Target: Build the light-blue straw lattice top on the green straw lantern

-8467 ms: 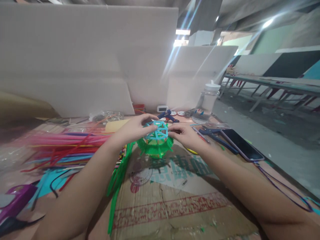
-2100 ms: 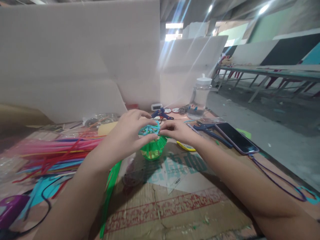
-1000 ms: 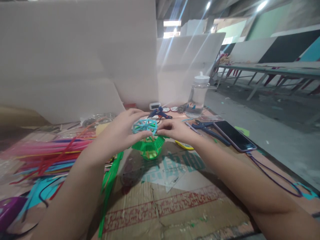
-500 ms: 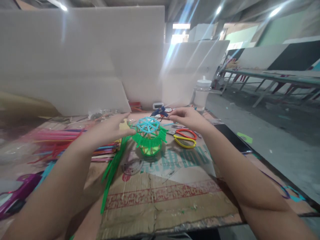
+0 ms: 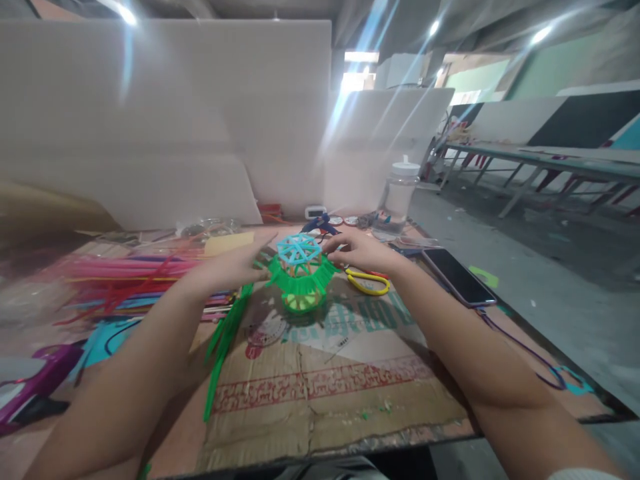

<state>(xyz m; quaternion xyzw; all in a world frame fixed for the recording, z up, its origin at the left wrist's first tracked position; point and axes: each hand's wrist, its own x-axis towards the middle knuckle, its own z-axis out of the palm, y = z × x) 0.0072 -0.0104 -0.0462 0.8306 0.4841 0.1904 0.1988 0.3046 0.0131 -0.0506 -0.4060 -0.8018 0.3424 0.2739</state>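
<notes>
A small openwork model (image 5: 300, 287), like a lantern or pavilion, stands upright on a piece of cardboard (image 5: 265, 420). It has a light-blue spoked top, a green fringed skirt and a yellow-green spoked base. My left hand (image 5: 245, 263) grips the left edge of the skirt, its fingertips partly hidden behind it. On the opposite side, the bent fingers of my right hand (image 5: 357, 250) hold the skirt's right edge. Pliers or scissors with yellow and red handles (image 5: 370, 283) lie under my right hand, partly covered. Long green strips (image 5: 223, 353) lie left of the model.
Pink and red strips (image 5: 125, 273) heap at the left, near a purple hot glue gun (image 5: 43, 380). Dark blue-handled pliers (image 5: 320, 223) lie behind the model. A clear bottle (image 5: 400, 193) stands at the back right, and a phone (image 5: 460, 277) lies by the table's right edge.
Both hands have come in from beside the model onto its green skirt. A yellow piece by my left hand now lies behind it on the table. The view has shifted slightly.
</notes>
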